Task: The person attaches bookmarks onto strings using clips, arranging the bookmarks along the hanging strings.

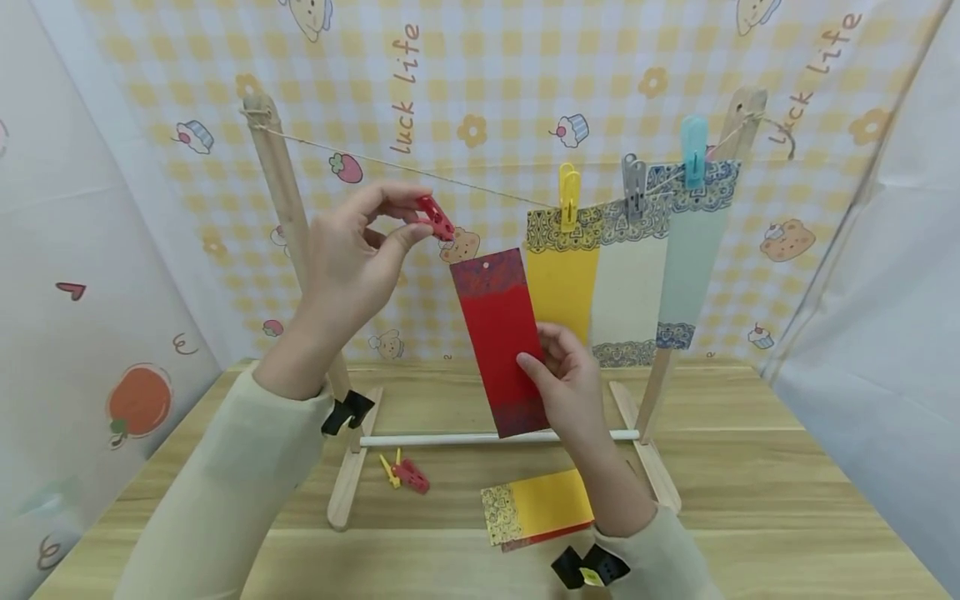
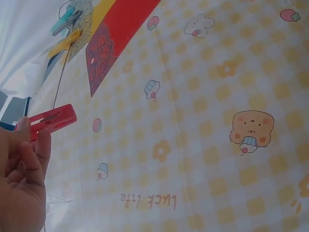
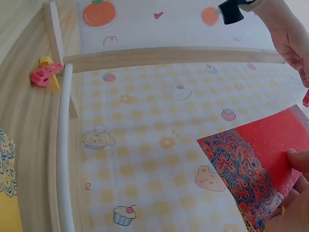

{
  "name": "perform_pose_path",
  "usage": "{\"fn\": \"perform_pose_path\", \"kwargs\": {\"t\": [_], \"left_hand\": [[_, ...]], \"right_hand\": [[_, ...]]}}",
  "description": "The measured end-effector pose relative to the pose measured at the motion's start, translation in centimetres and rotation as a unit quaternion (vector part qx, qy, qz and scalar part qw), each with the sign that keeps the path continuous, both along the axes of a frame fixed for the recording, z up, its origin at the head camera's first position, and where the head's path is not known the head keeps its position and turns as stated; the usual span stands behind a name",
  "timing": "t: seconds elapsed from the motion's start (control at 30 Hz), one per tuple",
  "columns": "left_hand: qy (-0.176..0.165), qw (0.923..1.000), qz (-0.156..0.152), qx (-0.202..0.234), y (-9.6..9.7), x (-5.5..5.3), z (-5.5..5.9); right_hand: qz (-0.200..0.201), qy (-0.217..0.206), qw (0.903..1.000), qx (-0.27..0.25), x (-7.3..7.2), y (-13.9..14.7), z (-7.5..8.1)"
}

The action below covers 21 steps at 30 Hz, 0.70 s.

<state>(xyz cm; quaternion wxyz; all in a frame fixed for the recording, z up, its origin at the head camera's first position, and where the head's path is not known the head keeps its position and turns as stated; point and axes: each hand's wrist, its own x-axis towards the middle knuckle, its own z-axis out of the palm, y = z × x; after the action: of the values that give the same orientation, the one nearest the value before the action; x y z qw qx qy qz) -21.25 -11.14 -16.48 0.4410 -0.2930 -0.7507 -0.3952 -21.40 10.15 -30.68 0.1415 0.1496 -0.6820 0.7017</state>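
Near string (image 1: 420, 171), depth unclear, left hand (image 1: 354, 246) pinches red clothespin (image 1: 437, 218); right hand (image 1: 572, 387) grips red card (image 1: 497, 333)

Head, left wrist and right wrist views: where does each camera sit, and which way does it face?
Head: worn on the head, facing forward and down at the pinned cards; left hand, right hand and sleeves show.
Left wrist: on that wrist, facing the backdrop, its lettering inverted; left hand shows, pinching a red clothespin.
Right wrist: on that wrist, facing the backdrop sideways, table at left; both hands show partly.
Both wrist views share the red card.
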Motion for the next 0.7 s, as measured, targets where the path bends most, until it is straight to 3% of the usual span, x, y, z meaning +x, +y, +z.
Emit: {"fn": "perform_pose_path", "kwargs": {"t": [0.33,0.7], "left_hand": [[0.072,0.9963,-0.046,-0.005,1.0,0.1,1.4],[0.085,0.9941,-0.067,-0.006,1.9,-0.9,2.6]], "right_hand": [[-0.033,0.031,0.9987,-0.023,-0.1,-0.6,1.2],[-0.044,0.034,0.9973,-0.049,-0.6,0.1,2.4]]}}
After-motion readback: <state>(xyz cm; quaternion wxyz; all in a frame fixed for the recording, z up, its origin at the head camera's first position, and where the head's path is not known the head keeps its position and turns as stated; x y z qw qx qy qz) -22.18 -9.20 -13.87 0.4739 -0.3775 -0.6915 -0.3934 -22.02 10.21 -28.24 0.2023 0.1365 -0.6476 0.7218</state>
